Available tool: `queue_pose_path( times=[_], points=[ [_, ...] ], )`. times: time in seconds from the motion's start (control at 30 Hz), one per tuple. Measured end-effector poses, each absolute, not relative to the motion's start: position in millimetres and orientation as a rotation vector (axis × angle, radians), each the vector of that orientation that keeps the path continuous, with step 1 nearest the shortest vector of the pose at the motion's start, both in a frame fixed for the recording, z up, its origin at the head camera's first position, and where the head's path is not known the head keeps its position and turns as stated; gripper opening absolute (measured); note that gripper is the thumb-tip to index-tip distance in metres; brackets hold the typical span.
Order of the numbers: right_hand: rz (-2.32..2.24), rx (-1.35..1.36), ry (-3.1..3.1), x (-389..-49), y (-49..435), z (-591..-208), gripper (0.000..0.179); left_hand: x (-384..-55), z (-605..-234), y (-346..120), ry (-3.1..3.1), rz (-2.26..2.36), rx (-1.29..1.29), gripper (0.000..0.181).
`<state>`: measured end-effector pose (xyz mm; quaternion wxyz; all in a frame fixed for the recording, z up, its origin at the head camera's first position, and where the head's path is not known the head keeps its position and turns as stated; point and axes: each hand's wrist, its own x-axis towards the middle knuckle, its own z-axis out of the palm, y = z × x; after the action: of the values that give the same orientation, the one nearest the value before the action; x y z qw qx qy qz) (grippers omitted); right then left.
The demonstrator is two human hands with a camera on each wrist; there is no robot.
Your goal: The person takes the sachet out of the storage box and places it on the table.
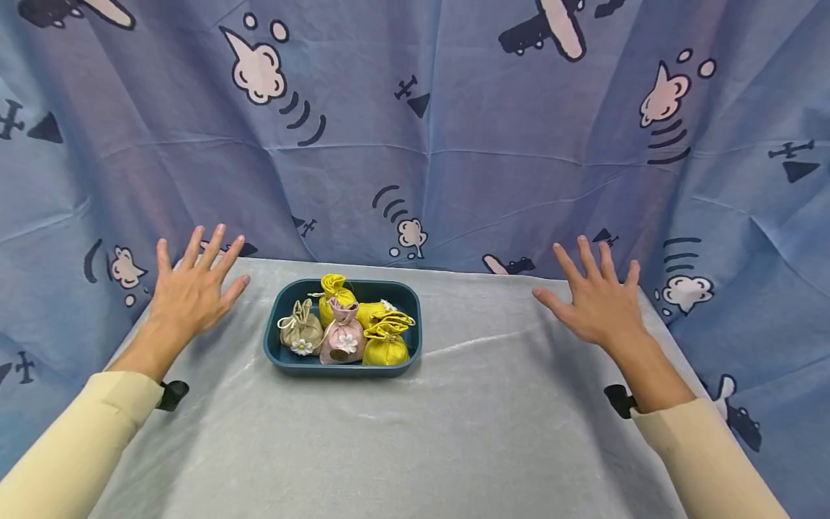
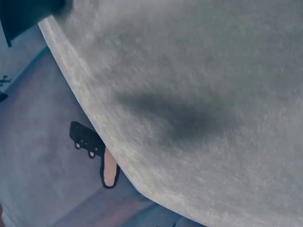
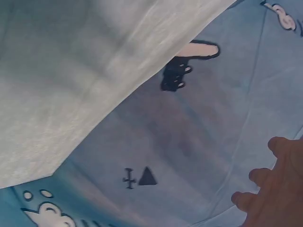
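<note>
Currently, the left hand [image 1: 191, 299] is spread, fingers extended, holding nothing. Near its thumb, on the inner side, stands a dark blue tray [image 1: 344, 370]. Within the tray, nearest the left hand, sits a beige pouch [image 1: 302, 334]; next to it, a pink pouch [image 1: 337, 335]; yellow pouches [image 1: 387, 351] lie behind and beyond, toward the right hand [image 1: 599, 306]. That hand, well apart from the tray, is likewise spread and empty. Judging by posture, the step in hand is a no-contact ready position. Any pick-up would require moving one hand inward, then pinching a single pouch neck.
</note>
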<state>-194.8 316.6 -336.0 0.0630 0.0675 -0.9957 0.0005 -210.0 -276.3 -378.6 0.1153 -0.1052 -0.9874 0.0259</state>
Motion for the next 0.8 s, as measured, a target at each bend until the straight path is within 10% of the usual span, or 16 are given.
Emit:
queue_pose_path(
  times=[0.8],
  points=[
    [0.241,0.636,-2.929,-183,252,-320,0.083,-187,-383,-265,-2.995,-0.138,-0.694,0.069]
  ],
)
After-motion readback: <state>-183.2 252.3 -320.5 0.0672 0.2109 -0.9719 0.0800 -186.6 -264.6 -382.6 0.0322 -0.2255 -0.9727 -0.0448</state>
